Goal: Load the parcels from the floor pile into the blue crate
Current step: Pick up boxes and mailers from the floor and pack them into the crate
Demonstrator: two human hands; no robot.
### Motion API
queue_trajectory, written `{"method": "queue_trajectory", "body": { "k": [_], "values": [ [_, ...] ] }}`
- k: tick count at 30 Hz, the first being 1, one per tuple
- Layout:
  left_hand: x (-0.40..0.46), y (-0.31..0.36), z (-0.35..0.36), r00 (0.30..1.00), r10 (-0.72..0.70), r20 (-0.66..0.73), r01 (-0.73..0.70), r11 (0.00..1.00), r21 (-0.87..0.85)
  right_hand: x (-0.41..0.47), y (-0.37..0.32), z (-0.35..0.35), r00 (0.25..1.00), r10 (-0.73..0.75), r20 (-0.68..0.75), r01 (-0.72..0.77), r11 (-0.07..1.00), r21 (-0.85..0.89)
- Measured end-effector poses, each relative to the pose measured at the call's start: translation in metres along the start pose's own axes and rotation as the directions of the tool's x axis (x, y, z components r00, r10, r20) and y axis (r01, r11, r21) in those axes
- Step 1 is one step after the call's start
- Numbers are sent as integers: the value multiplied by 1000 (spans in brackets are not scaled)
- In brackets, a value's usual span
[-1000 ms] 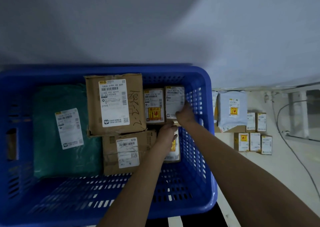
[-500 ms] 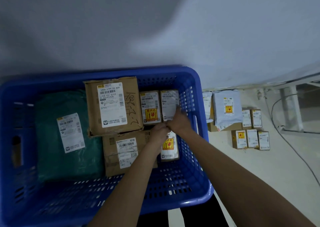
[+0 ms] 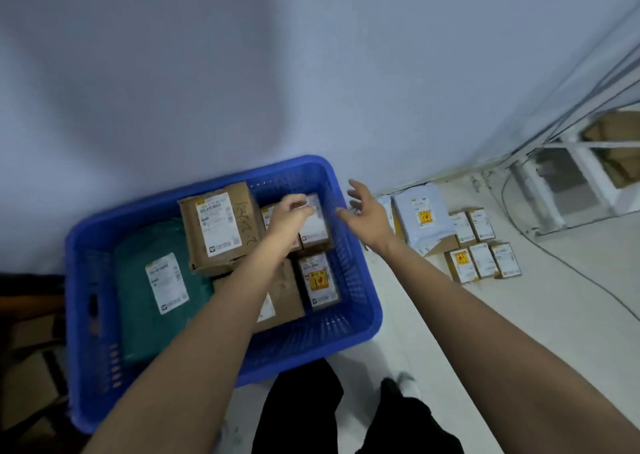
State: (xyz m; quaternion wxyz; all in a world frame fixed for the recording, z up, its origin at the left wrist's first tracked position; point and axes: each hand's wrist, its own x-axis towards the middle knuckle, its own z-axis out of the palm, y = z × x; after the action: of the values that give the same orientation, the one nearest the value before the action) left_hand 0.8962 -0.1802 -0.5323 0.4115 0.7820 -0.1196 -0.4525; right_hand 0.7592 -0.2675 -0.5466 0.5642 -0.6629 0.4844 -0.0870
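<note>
The blue crate (image 3: pixel 360 301) stands on the floor against the wall and holds a green mailer (image 3: pixel 138 280), a large brown box (image 3: pixel 221 225), a lower brown box (image 3: pixel 287 297) and small labelled boxes (image 3: pixel 318 277). My left hand (image 3: pixel 289 216) is inside the crate over the small boxes at its far right corner, fingers blurred and resting there. My right hand (image 3: pixel 365 216) hovers above the crate's right rim, fingers spread, holding nothing. The floor pile lies to the right: a white mailer (image 3: pixel 422 218) on a brown box and several small boxes (image 3: pixel 481 245).
A white shelf frame (image 3: pixel 568 190) and a cable (image 3: pixel 554 259) sit at the far right by the wall. Dark cardboard (image 3: pixel 31 360) lies left of the crate. My dark trouser legs and a shoe (image 3: pixel 401 384) are below the crate.
My right hand has lifted out of the crate and moved right over its rim, opening its fingers. My left hand has slid up toward the far small boxes. The view pulled back and tilted.
</note>
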Motion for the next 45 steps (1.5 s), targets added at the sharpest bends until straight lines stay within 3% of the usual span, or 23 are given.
{"method": "queue_trajectory", "body": {
  "k": [5, 10, 18, 23, 33, 45],
  "values": [
    [-44, 67, 41, 989, 142, 28, -141, 990, -21, -45, -16, -94, 990, -62, -127, 63, 998, 2],
    [-122, 110, 125, 958, 268, 100, -271, 962, 18, -121, -4, -201, 975, -80, -209, 85, 996, 10],
    [-274, 124, 299, 894, 339, 294, -368, 929, 47, -282, 64, -386, 937, -46, -345, 36, 999, -34],
    [-328, 130, 386, 876, 317, 364, -366, 928, 73, -329, 106, -464, 928, -12, -374, -25, 995, -94],
    [-297, 157, 505, 903, 262, 341, -329, 931, 157, -285, 158, -560, 954, 53, -294, -81, 993, -84],
    [-192, 186, 628, 970, 61, 237, -86, 992, 96, -169, 202, -683, 964, 139, -226, -169, 979, -117]
  ]
}}
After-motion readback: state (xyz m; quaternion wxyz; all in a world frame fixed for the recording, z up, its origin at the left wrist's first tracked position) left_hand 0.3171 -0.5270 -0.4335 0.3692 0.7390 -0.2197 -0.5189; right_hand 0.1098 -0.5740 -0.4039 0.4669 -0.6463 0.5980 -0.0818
